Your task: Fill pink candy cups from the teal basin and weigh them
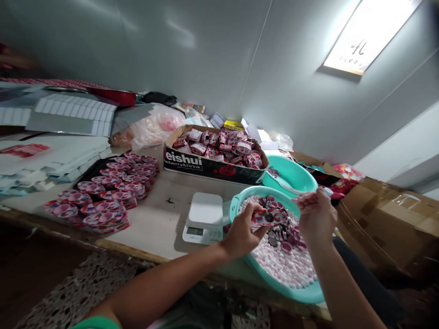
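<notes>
My left hand is closed on a small pink floral carton, which has a dark round opening facing up. It is held over a turquoise basin. In the basin lie many pale pink-white pellets, with a heap of small maroon cups on top. Above the basin's right side my right hand is closed around what looks like a white spoon; its end shows beside the fingers. Pale pink pieces show at the fingers' left side; the grip itself is partly hidden.
A white digital scale stands left of the basin. Rows of pink cartons fill a black tray at left. Behind are a cardboard box of similar cartons and a second turquoise basin. Large brown cartons stand at right.
</notes>
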Tool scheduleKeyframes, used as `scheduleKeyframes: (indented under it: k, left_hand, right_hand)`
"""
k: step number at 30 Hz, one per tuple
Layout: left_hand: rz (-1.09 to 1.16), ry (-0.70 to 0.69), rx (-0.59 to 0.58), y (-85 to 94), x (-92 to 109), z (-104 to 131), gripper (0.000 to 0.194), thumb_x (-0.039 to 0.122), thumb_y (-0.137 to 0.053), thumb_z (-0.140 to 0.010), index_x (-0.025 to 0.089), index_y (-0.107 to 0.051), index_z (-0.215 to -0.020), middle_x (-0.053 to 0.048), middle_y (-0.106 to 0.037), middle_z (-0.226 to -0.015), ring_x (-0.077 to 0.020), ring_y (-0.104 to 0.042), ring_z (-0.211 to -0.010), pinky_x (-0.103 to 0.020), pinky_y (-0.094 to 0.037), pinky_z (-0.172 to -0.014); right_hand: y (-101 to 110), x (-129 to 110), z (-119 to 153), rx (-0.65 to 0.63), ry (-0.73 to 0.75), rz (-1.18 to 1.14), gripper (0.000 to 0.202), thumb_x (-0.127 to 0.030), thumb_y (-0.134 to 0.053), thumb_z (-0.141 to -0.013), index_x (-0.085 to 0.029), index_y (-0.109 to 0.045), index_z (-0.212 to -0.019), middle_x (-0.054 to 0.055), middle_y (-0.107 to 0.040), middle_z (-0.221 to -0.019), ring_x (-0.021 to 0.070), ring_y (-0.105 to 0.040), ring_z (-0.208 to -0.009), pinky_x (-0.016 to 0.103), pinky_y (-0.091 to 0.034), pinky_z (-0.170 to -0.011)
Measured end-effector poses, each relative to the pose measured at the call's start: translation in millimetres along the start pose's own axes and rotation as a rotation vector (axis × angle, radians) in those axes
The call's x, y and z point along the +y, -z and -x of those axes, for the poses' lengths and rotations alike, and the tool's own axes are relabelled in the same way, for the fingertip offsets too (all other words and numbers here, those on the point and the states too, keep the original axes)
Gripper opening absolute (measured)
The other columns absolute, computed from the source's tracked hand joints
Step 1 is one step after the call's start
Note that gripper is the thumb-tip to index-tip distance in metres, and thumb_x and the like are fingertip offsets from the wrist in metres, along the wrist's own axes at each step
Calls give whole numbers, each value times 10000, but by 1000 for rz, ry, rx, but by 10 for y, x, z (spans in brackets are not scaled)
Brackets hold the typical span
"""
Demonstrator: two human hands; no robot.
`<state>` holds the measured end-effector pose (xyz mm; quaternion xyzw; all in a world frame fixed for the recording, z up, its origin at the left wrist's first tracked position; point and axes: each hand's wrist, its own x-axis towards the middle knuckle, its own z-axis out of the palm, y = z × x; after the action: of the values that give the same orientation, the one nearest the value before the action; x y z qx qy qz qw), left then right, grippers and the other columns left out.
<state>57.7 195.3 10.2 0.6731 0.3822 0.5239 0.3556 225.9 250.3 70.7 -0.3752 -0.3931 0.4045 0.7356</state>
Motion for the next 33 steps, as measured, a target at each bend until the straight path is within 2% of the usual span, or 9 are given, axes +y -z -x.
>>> scheduleKeyframes:
  k: [3,8,10,13,16,19,22,28,33]
  left_hand:
    - [89,-13,14,-6,4,-16,373,280,-633,-795,203,-443,-1107,-58,-561,-1104,-182,-545,-1062,-292,-437,-942]
    - [457,321,17,-48,-13,-163,398,151,-674,-727,187,-413,-1026,-44,-606,-979,-165,-612,-911,-275,-503,-804]
    - [525,354,41,-4,-3,-215,399,124,-673,-719,185,-412,-1015,-30,-618,-930,-152,-623,-865,-253,-506,-766]
    - [408,222,134,196,20,-244,427,165,-699,-716,187,-451,-1063,-28,-618,-962,-145,-619,-866,-226,-494,-762]
    - [237,118,208,525,-12,-218,452,274,-701,-743,200,-486,-1134,-46,-619,-1055,-153,-620,-895,-229,-492,-782]
    - [50,133,273,860,-153,-163,433,304,-689,-752,191,-512,-1131,-56,-643,-1055,-170,-629,-913,-259,-492,-818]
    - [-115,186,340,1084,-389,-91,409,295,-684,-745,189,-529,-1108,-61,-653,-1057,-185,-631,-938,-295,-486,-849]
    - [-304,297,278,1192,-844,47,397,262,-679,-724,204,-547,-1093,-58,-673,-1016,-195,-644,-904,-316,-491,-816]
    - [-463,279,223,1218,-939,59,471,299,-720,-685,218,-554,-1119,-81,-640,-1068,-225,-626,-948,-357,-483,-841]
  right_hand:
    - [99,37,-14,9,3,104,299,-432,-688,-713,-164,-611,-605,-4,-582,-600,105,-533,-578,226,-479,-598]
    - [237,186,63,-56,-30,247,349,-506,-668,-726,-178,-624,-613,0,-596,-625,111,-531,-587,224,-453,-580]
    - [304,244,84,-62,-42,269,346,-513,-664,-729,-188,-625,-619,-6,-595,-627,114,-527,-586,229,-453,-584]
    - [416,326,90,-39,-45,319,357,-522,-647,-745,-192,-621,-614,-9,-592,-625,119,-524,-590,235,-449,-588]
    - [499,389,88,-13,-28,386,371,-532,-626,-763,-193,-620,-614,-8,-592,-631,125,-521,-599,242,-443,-600]
    - [525,406,93,-49,-7,455,388,-543,-597,-782,-201,-611,-600,-9,-576,-622,129,-494,-576,255,-418,-578]
    - [529,391,113,-71,43,529,403,-548,-568,-801,-204,-594,-593,-4,-556,-603,140,-471,-564,269,-393,-567]
    - [599,407,167,-224,130,819,383,-519,-535,-838,-199,-590,-634,7,-579,-626,167,-536,-615,270,-390,-582]
    - [597,390,178,-317,253,977,395,-500,-490,-869,-201,-603,-637,17,-619,-654,181,-586,-648,269,-409,-601]
